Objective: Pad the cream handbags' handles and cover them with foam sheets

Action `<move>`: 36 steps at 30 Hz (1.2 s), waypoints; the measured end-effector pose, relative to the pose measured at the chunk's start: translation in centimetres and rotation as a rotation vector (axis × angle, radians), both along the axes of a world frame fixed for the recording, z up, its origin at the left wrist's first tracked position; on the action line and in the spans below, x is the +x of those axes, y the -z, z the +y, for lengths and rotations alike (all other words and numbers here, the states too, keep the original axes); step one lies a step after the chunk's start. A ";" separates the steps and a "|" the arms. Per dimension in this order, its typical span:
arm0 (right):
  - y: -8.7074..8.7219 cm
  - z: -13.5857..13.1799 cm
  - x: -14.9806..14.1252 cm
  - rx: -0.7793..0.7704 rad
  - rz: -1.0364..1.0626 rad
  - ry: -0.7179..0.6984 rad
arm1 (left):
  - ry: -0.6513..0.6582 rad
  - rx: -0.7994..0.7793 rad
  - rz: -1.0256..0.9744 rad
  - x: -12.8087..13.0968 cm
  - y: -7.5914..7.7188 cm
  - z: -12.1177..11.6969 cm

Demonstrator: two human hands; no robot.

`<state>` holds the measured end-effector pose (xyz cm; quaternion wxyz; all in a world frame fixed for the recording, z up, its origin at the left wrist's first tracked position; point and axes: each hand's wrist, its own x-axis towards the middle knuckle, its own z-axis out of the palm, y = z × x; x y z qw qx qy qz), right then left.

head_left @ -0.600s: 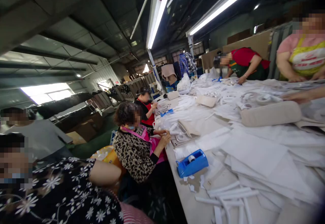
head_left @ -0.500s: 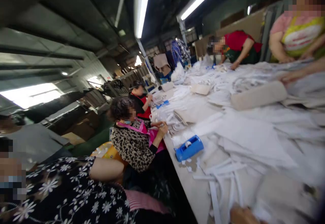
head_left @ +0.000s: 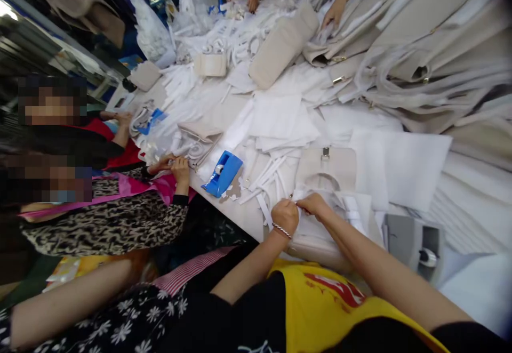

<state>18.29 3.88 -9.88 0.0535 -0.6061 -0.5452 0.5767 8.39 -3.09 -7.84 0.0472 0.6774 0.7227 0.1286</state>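
Note:
My left hand (head_left: 285, 217), with a twisted bracelet at its wrist, is closed in a fist over the near part of the table. Thumb and fingers of my right hand (head_left: 314, 205) pinch together right beside it. Both seem to grip one small thing between them, too small to make out. Just beyond them lies a beige handbag (head_left: 344, 169) with a dark buckle and a curved handle. Another beige piece (head_left: 320, 250) lies under my forearms, close to my yellow apron (head_left: 304, 289). White strips (head_left: 262, 203) lie left of my left hand.
A blue tape dispenser (head_left: 223, 174) stands near the table edge; a grey tape dispenser (head_left: 414, 246) is right of my right forearm. White foam sheets (head_left: 416, 166) and beige bags (head_left: 284, 43) cover much of the table. Co-workers sit along the left; other hands (head_left: 336, 11) work across.
The view has swung down and to the right onto the table. Both my hands and forearms now show, brought together; before, only a blurred hand showed at the bottom edge.

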 end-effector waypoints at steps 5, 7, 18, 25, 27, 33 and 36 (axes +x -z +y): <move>0.3 -0.7 0.5 -0.144 0.164 0.161 | 0.089 -0.058 0.006 0.8 -1.1 -0.6; 0.2 -0.7 0.7 -0.189 0.236 0.190 | 0.123 -0.090 0.001 1.0 -1.8 -0.8; -0.1 -0.9 2.0 -0.174 0.406 0.083 | 0.052 -0.172 -0.345 1.2 -1.8 -1.5; 0.4 -1.2 1.5 -0.134 0.362 0.108 | -0.342 -0.349 -1.163 -2.0 1.2 0.3; 0.5 -1.4 1.5 -0.094 0.330 0.102 | -0.419 -0.467 -1.336 -2.5 1.9 0.6; 0.3 -1.7 1.8 -0.053 0.315 0.086 | -0.308 -0.685 -1.530 -3.4 2.6 1.5; -0.1 -1.5 1.8 -0.062 0.273 0.072 | -0.324 -0.706 -1.578 -3.3 2.7 2.0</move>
